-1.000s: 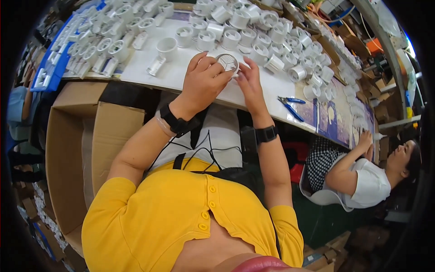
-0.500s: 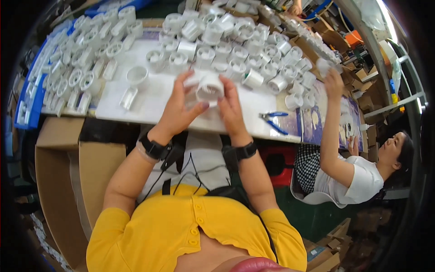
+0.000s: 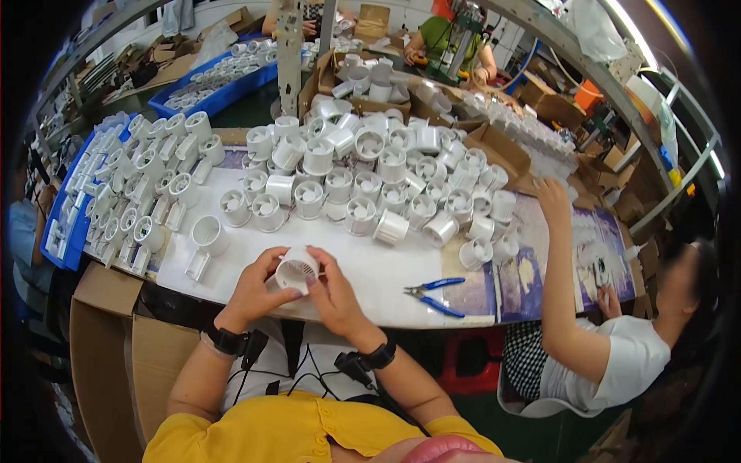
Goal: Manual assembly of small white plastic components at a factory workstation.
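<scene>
A white round plastic housing [image 3: 290, 272] with a slotted grille inside is held between both my hands, its open end facing me. My left hand [image 3: 256, 293] is closed round its left side, thumb near the lower rim. From the right, my right hand [image 3: 337, 299] grips it with fingers along the wall. Both are over the table's front edge area. To their left on the white tabletop stand a plain white cup-shaped housing [image 3: 210, 234] and a small white rectangular part [image 3: 198, 265]. Right of my hands lie blue-handled nippers [image 3: 437, 297], jaws toward me.
Many white fan housings [image 3: 360, 214] are heaped across the table's back. More white parts [image 3: 148, 193] stand at left beside a blue tray [image 3: 63, 220]. An open cardboard box [image 3: 166, 363] is below left. A co-worker's arm [image 3: 557, 262] reaches over the table's right end.
The view has tilted up, so the table sits lower and more background shows. My hands have come slightly nearer the table edge, still holding the housing, its grille now facing me more.
</scene>
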The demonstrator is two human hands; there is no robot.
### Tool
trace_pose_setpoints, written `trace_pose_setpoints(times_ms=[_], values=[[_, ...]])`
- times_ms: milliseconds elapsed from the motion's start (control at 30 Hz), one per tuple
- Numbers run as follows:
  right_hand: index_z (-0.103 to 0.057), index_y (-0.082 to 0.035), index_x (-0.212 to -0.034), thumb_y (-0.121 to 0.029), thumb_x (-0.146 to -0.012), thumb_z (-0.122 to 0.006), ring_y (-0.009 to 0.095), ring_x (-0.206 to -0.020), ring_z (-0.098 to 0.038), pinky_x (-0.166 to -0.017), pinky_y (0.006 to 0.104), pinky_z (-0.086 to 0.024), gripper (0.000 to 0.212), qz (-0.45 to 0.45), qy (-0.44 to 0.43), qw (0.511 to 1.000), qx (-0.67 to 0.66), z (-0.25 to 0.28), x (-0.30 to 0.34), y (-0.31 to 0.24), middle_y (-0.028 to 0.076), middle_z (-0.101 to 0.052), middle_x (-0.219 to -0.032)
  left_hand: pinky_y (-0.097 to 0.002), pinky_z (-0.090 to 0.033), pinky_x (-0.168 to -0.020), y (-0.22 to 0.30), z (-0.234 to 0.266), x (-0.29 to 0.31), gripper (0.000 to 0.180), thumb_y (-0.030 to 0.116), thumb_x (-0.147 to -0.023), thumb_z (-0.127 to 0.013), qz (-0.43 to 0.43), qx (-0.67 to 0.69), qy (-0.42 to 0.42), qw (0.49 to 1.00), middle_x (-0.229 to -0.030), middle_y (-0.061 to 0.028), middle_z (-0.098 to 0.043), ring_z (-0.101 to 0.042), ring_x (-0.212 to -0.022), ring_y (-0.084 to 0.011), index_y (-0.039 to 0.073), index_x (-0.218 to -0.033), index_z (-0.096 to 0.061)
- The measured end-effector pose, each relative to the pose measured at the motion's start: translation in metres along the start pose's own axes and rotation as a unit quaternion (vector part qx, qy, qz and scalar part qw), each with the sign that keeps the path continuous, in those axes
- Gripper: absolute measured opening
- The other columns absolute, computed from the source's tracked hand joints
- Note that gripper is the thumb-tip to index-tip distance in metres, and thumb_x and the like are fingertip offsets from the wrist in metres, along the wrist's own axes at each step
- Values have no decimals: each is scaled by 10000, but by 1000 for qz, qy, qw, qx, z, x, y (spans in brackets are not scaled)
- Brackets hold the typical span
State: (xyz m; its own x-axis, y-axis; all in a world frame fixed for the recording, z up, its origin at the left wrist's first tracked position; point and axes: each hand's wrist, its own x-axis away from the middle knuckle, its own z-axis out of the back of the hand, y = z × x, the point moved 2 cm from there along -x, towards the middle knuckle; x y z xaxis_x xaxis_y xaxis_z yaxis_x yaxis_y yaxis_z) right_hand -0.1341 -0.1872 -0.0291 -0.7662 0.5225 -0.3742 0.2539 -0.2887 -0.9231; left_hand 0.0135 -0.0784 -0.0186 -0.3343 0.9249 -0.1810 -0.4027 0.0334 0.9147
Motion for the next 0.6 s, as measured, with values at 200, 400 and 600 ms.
trace_pose_setpoints(times_ms=[200,400,600], values=[[-333,-12,-1394,-187,-990,-461,200,-1089,-522,-942,318,-412,458,-27,-30,999,19,2,1,-2,129,-510,-1246,-307,-449,-945,0,-2,-1,774,86,-668,-786,45,92,-5,995,-1200,-79,-588,-566,-1089,-164,27,-1348,-422],[-332,-26,-1392,-183,-995,-449,214,-1162,-494,-963,324,-401,443,-21,-28,999,3,-3,0,2,153,-472,-1291,-305,-460,-923,-3,-1,-2,683,118,-705,-800,0,138,21,990,-1121,-104,-630,-600,-1038,-179,12,-1293,-469],[-440,-30,-1289,-103,-937,-529,273,-1151,-521,-909,357,-444,370,49,114,992,4,-9,6,4,203,-386,-1404,-311,-462,-915,-13,-4,5,662,121,-706,-809,-1,102,11,995,-1154,-106,-601,-578,-1062,-180,17,-1261,-464]])
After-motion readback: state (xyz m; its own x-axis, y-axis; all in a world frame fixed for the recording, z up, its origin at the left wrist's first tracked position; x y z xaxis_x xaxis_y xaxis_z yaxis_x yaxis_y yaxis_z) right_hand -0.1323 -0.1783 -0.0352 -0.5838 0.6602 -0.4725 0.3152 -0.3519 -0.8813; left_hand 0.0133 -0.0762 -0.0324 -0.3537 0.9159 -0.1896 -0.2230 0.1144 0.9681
